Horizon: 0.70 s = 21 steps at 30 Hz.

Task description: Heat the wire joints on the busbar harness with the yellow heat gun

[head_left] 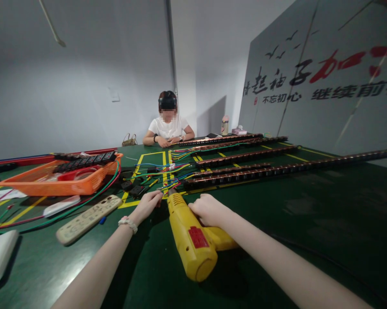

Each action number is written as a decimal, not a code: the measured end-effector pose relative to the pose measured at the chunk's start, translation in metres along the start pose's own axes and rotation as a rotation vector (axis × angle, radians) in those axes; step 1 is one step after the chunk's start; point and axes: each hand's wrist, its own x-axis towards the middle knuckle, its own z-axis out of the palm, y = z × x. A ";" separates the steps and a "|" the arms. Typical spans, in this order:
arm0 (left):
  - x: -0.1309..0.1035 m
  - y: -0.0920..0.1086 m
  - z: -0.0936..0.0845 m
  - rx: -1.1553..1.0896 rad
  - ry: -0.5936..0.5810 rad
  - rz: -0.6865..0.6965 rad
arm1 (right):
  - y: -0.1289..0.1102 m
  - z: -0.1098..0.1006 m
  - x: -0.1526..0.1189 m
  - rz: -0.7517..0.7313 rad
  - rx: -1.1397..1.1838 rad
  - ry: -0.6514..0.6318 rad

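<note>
My right hand (pixel 208 209) is closed around the handle side of a yellow heat gun (pixel 188 234) with a red label. Its metal nozzle points away from me, at the ends of a bundle of coloured wires (pixel 171 185). Left of the nozzle, my left hand (pixel 150 202) pinches the wire ends; its fingertips are partly hidden. The wires run into the nearest long black strip (pixel 245 175) with copper-coloured lines, which stretches to the right.
Several similar strips (pixel 245 157) lie farther back. On the left are an orange basket (pixel 93 187), a beige power strip (pixel 89 219), a white box (pixel 0 255) and loose cables. Small black connectors (pixel 137 191) lie near my left hand. A person (pixel 167 126) sits across the green table (pixel 309 231).
</note>
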 end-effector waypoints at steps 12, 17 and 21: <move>0.001 -0.001 0.000 0.020 -0.014 0.011 | 0.002 0.009 0.000 -0.047 0.050 0.067; 0.000 -0.001 0.000 0.015 -0.018 0.011 | 0.003 0.008 -0.002 -0.032 0.062 0.069; 0.000 -0.001 -0.001 0.039 -0.001 0.018 | 0.008 0.006 -0.002 0.033 0.048 0.021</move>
